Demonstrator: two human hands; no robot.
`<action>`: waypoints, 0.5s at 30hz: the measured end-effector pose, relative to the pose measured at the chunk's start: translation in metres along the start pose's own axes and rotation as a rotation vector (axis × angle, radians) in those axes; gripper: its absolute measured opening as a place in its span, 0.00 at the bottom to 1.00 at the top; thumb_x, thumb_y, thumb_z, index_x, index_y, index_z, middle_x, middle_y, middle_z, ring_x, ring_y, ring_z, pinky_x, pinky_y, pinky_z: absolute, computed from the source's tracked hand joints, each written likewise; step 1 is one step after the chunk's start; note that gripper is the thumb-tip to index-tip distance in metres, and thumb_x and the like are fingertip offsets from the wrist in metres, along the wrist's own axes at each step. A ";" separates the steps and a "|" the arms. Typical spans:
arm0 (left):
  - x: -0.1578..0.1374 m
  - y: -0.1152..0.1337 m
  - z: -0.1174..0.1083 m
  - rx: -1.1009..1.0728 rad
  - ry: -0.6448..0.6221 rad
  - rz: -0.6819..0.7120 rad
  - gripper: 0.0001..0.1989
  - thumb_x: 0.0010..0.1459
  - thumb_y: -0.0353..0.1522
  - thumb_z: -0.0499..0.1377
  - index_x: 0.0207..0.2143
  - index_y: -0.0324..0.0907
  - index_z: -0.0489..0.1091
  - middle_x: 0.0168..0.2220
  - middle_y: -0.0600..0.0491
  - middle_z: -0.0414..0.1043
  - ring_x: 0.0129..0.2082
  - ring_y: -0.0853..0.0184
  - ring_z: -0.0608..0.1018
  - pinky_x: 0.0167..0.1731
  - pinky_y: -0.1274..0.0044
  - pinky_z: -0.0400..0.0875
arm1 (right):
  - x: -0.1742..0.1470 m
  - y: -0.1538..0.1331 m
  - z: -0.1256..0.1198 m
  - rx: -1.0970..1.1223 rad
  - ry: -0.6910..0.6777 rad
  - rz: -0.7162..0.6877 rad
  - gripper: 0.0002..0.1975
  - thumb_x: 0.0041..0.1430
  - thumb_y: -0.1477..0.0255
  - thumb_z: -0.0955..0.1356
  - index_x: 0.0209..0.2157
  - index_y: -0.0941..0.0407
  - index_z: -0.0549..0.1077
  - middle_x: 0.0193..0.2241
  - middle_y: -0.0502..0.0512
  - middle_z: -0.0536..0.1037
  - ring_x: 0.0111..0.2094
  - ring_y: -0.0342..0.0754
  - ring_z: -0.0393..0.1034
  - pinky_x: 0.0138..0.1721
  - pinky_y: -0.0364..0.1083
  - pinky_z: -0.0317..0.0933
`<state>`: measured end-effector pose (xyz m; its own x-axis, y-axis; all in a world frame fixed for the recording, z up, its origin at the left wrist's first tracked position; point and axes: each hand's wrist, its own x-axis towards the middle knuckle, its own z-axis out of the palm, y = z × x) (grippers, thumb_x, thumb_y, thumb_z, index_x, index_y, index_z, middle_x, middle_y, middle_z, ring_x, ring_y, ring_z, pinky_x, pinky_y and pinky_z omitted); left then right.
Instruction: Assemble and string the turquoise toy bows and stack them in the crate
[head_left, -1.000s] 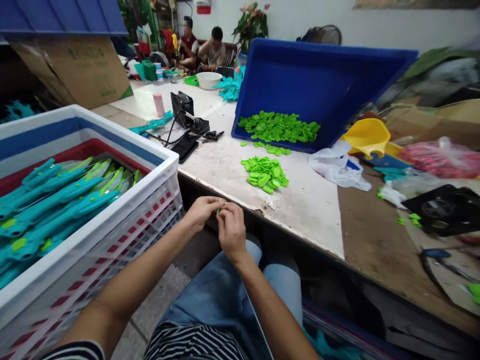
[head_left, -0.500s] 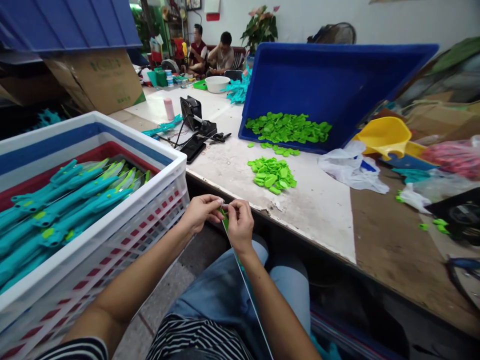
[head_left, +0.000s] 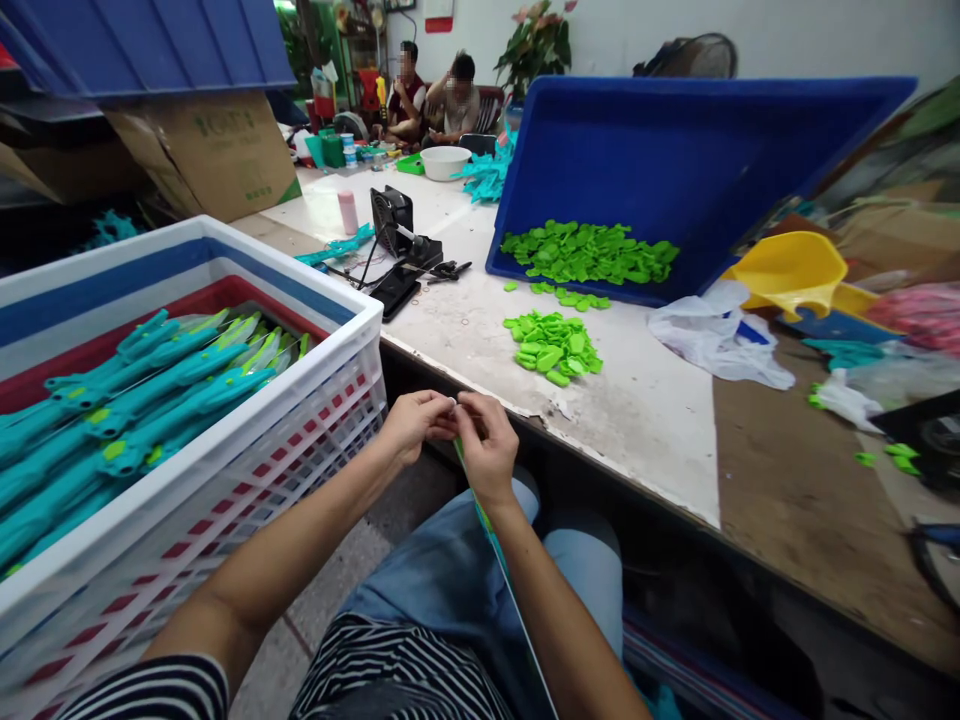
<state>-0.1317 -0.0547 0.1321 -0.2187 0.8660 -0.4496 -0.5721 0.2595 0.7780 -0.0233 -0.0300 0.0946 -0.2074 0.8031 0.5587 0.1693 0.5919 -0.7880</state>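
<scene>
My left hand point(head_left: 417, 427) and my right hand point(head_left: 487, 445) meet above my lap, in front of the table edge. Both are closed, thumbs against fingers, fingertips nearly touching. Between them is the top end of a long, thin green and teal piece point(head_left: 488, 527) with a pale line along it. It slants down to my lap, partly behind my right forearm. My right fingers close on its end. A tiny whitish bit shows at my left fingertips, too small to name. Beyond my hands, a pile of flat green plastic pieces point(head_left: 555, 347) lies on the table point(head_left: 637, 400).
At left, a white crate point(head_left: 367, 320) holds several teal and green plastic toys point(head_left: 161, 385). A tilted blue bin point(head_left: 675, 150) with more green pieces stands behind the pile. A small black fan point(head_left: 391, 215), white plastic bag point(head_left: 724, 330) and yellow scoop point(head_left: 795, 265) are around. Two people sit far back.
The view has shifted slightly, so the scene sits a little differently in the frame. My hands stay together at the piece's end, fingertips slightly rearranged.
</scene>
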 end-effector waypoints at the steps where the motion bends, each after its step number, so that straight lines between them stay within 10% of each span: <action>1: 0.000 0.000 0.000 -0.022 -0.005 -0.003 0.08 0.45 0.24 0.62 0.18 0.35 0.67 0.16 0.55 0.69 0.15 0.74 0.72 0.18 0.84 0.69 | 0.002 -0.001 -0.003 -0.036 -0.029 -0.046 0.06 0.60 0.72 0.65 0.37 0.54 0.75 0.35 0.53 0.75 0.37 0.45 0.70 0.39 0.45 0.66; 9: 0.000 0.005 -0.016 0.153 -0.193 -0.018 0.06 0.38 0.25 0.65 0.23 0.34 0.74 0.21 0.51 0.74 0.22 0.70 0.76 0.26 0.80 0.73 | 0.016 -0.008 -0.022 -0.106 -0.255 -0.083 0.06 0.59 0.73 0.64 0.29 0.56 0.71 0.29 0.52 0.73 0.32 0.45 0.68 0.35 0.44 0.64; 15: 0.004 0.002 -0.029 0.543 -0.195 0.146 0.09 0.40 0.34 0.66 0.23 0.36 0.73 0.14 0.59 0.64 0.16 0.76 0.64 0.16 0.84 0.56 | 0.008 -0.001 -0.021 0.083 -0.281 0.177 0.07 0.57 0.69 0.65 0.27 0.56 0.71 0.28 0.52 0.72 0.30 0.45 0.67 0.29 0.43 0.63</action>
<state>-0.1564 -0.0628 0.1195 -0.0862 0.9584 -0.2721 -0.0500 0.2686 0.9620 -0.0049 -0.0232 0.1055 -0.4410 0.8355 0.3278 0.1492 0.4284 -0.8912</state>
